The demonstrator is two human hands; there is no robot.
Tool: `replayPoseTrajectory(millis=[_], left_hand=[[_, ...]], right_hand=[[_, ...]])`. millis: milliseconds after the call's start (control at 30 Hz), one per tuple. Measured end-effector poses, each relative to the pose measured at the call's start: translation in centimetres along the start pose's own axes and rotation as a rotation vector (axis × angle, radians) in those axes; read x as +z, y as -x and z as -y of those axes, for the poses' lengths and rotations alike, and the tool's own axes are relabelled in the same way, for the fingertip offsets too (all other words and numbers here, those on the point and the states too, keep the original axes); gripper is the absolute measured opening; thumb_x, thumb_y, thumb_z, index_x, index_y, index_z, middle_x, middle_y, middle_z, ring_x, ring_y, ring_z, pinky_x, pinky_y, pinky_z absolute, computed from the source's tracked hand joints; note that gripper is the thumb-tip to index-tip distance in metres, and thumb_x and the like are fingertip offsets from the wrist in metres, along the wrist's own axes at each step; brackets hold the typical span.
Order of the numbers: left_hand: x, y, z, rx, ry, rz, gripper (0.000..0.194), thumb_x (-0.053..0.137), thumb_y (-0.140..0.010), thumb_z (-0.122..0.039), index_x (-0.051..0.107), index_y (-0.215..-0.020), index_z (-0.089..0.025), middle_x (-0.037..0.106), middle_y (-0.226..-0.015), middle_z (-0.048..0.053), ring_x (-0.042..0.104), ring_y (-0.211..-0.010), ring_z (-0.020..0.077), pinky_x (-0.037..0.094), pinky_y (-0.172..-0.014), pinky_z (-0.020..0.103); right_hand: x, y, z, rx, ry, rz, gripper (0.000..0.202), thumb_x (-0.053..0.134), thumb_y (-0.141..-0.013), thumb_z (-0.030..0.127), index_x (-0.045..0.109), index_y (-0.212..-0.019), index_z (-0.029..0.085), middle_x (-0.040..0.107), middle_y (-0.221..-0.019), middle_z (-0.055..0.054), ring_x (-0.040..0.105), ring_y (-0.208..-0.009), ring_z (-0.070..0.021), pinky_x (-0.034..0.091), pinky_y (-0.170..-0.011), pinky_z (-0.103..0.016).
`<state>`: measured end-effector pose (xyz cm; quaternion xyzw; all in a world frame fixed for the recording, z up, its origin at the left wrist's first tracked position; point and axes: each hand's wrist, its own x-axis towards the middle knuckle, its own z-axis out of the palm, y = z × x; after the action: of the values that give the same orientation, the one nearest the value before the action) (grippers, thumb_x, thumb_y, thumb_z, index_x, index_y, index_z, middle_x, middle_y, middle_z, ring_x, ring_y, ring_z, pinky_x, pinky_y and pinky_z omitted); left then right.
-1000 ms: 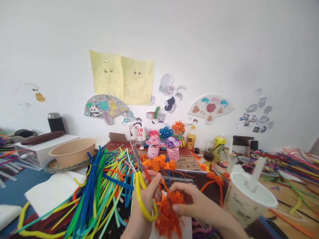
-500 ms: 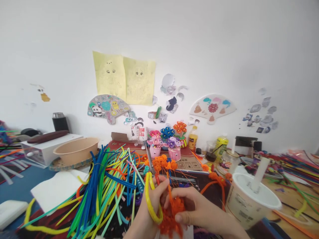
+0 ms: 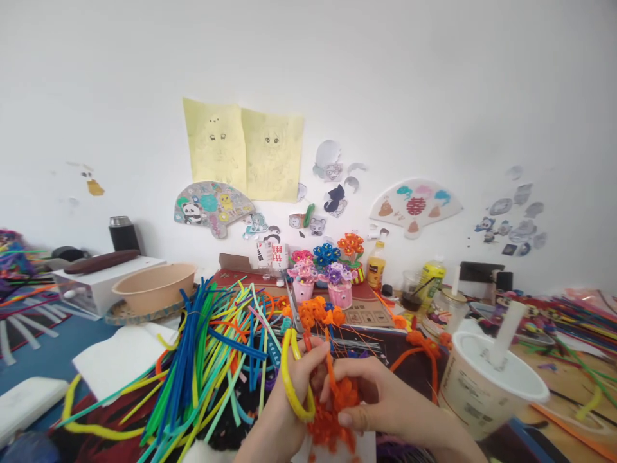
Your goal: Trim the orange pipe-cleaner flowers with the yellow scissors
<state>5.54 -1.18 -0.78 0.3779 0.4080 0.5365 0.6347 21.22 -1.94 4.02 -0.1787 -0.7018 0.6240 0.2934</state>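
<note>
Both my hands are close together at the lower middle. My right hand point(image 3: 373, 392), thumb and fingers closed, grips fuzzy orange pipe-cleaner flowers point(image 3: 346, 393). My left hand point(image 3: 297, 379) pinches an orange pipe cleaner point(image 3: 330, 366) that rises between the hands; its inner fingers are partly hidden. A yellow pipe-cleaner loop point(image 3: 288, 379) hangs around the base of my left thumb. More orange fuzzy petals point(image 3: 325, 429) lie below my fingers over a white surface. Just beyond my hands stands a cluster of orange flowers point(image 3: 315, 313) with thin wire stems.
Bundled colourful pipe cleaners point(image 3: 187, 366) spread to the left, near a beige bowl point(image 3: 159, 283). A lidded white tub point(image 3: 491, 386) with an upright tube stands close to my right forearm. Pink pots of flowers point(image 3: 340, 294) and a yellow-capped bottle point(image 3: 376, 267) stand behind.
The whole view has shifted slightly to the left, so the surroundings appear a little further right. My hands keep nearly the same hold on the orange pipe cleaner and flowers.
</note>
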Motion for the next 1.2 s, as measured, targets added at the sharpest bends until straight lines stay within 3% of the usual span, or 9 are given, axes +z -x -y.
replayPoseTrajectory(millis=[233, 533, 833, 967, 1100, 1200], left_hand=[[-0.1, -0.4, 0.1, -0.018, -0.008, 0.001, 0.021, 0.058, -0.091, -0.034, 0.061, -0.099, -0.015, 0.064, -0.081, -0.003, 0.057, -0.057, 0.0069, 0.049, -0.049, 0.021], [0.0, -0.3, 0.1, -0.037, -0.036, -0.001, 0.019, 0.058, -0.091, -0.034, 0.061, -0.094, -0.015, 0.062, -0.077, -0.004, 0.055, -0.053, 0.0058, 0.047, -0.047, 0.02], [0.2, 0.1, -0.1, -0.037, -0.009, 0.027, 0.024, 0.058, -0.091, -0.035, 0.061, -0.105, -0.016, 0.066, -0.094, 0.001, 0.064, -0.071, 0.0113, 0.055, -0.06, 0.028], [0.0, 0.1, 0.0, -0.019, 0.005, 0.038, 0.02, 0.058, -0.091, -0.034, 0.061, -0.097, -0.015, 0.064, -0.081, -0.003, 0.059, -0.058, 0.0074, 0.05, -0.051, 0.022], [0.1, 0.1, -0.1, 0.008, 0.02, 0.04, 0.02, 0.057, -0.092, -0.033, 0.06, -0.086, -0.015, 0.054, -0.062, -0.009, 0.042, -0.04, 0.0021, 0.037, -0.037, 0.016], [0.2, 0.1, -0.3, 0.018, 0.028, 0.03, 0.019, 0.056, -0.092, -0.033, 0.06, -0.086, -0.015, 0.052, -0.06, -0.01, 0.039, -0.037, 0.0014, 0.035, -0.035, 0.015]], right_hand=[[-0.1, 0.0, -0.1, 0.009, -0.015, 0.008, 0.021, 0.077, -0.077, 0.03, 0.073, -0.093, 0.018, 0.066, -0.088, -0.002, 0.056, -0.092, -0.0184, 0.044, -0.083, -0.028], [-0.6, 0.2, -1.0, 0.055, 0.012, 0.015, 0.021, 0.077, -0.076, 0.028, 0.072, -0.092, 0.016, 0.066, -0.085, -0.002, 0.057, -0.083, -0.0164, 0.044, -0.075, -0.027], [-0.4, 0.2, -0.5, 0.054, 0.027, 0.013, 0.021, 0.078, -0.074, 0.031, 0.073, -0.089, 0.017, 0.067, -0.086, -0.002, 0.059, -0.088, -0.0184, 0.046, -0.079, -0.029], [-0.4, 0.2, -0.4, 0.079, 0.04, 0.006, 0.023, 0.078, -0.072, 0.033, 0.072, -0.088, 0.017, 0.066, -0.088, -0.002, 0.059, -0.083, -0.0169, 0.045, -0.076, -0.028], [-0.5, 0.2, -0.8, 0.081, 0.007, 0.0, 0.022, 0.079, -0.072, 0.031, 0.069, -0.085, 0.017, 0.065, -0.086, -0.001, 0.056, -0.079, -0.0149, 0.044, -0.072, -0.025], [-0.7, 0.3, -1.2, 0.082, -0.029, -0.012, 0.022, 0.08, -0.07, 0.029, 0.067, -0.084, 0.017, 0.063, -0.084, 0.0, 0.056, -0.078, -0.0144, 0.044, -0.071, -0.024]])
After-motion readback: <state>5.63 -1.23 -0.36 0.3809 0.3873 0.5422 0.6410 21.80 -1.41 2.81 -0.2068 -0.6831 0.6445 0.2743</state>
